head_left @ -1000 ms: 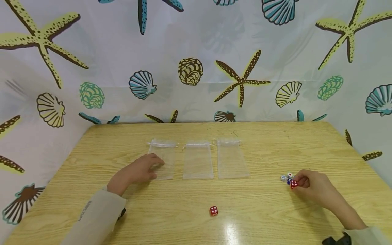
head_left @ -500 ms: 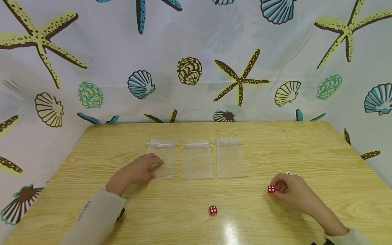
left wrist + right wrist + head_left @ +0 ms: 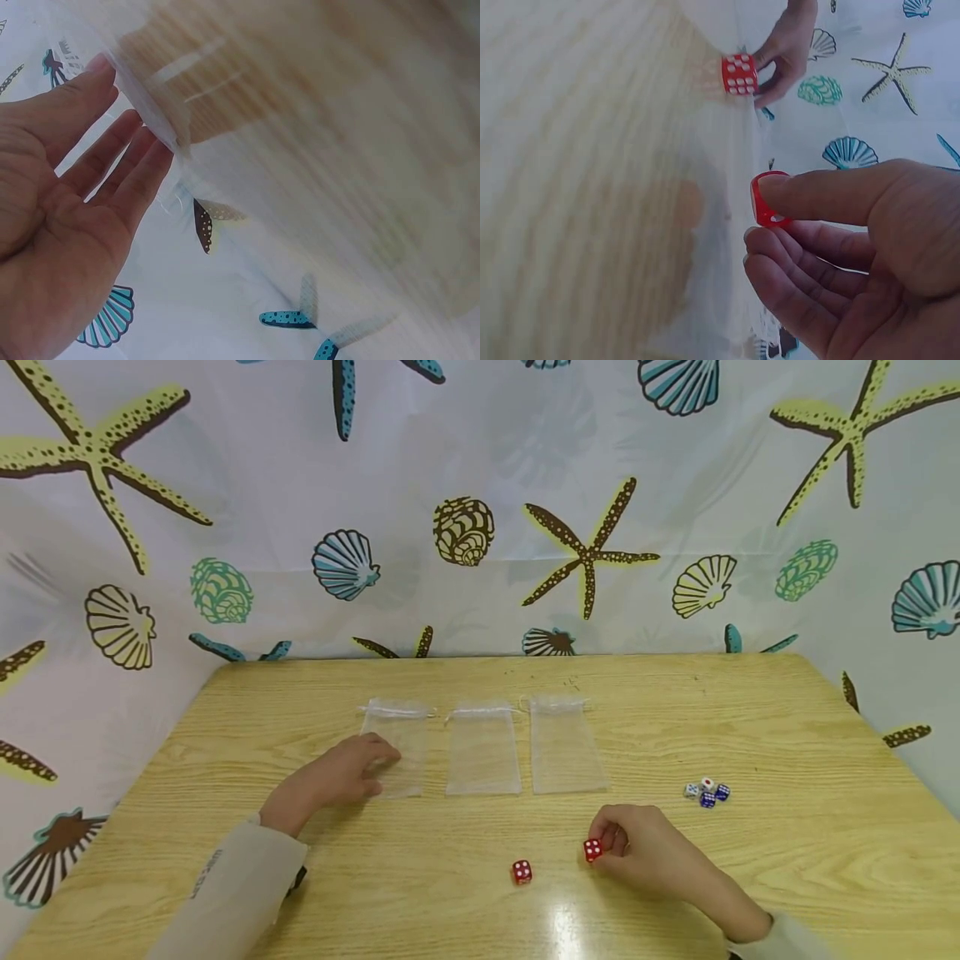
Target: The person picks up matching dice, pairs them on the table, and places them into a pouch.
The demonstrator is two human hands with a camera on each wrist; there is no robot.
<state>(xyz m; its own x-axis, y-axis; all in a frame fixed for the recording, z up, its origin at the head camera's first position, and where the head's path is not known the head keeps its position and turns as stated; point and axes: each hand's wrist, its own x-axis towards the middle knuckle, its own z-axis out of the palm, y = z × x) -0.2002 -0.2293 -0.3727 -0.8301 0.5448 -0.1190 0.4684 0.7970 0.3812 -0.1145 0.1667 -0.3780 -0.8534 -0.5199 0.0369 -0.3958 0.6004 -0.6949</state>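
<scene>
My right hand (image 3: 652,853) pinches a red die (image 3: 592,850) between thumb and fingers, low over the front of the table. In the right wrist view the thumb covers part of that held die (image 3: 762,213). A second red die (image 3: 522,872) sits on the table, a short way left of the pinched one. My left hand (image 3: 333,778) rests at the left sheer drawstring bag (image 3: 405,772), its fingers loosely bent across the bag's left side. The left wrist view shows those fingertips (image 3: 161,154) right at the tabletop, gripping nothing.
Two more sheer bags, a middle one (image 3: 483,756) and a right one (image 3: 567,752), lie flat in a row with the left bag. Farther right, two blue dice (image 3: 707,800) and two white dice (image 3: 692,791) form a cluster. A shell-printed cloth (image 3: 405,460) hangs behind the wooden table (image 3: 262,710).
The right hand has carried its red die left from the dice cluster toward the other red die, uncovering the blue and white dice. The left hand has stayed put.
</scene>
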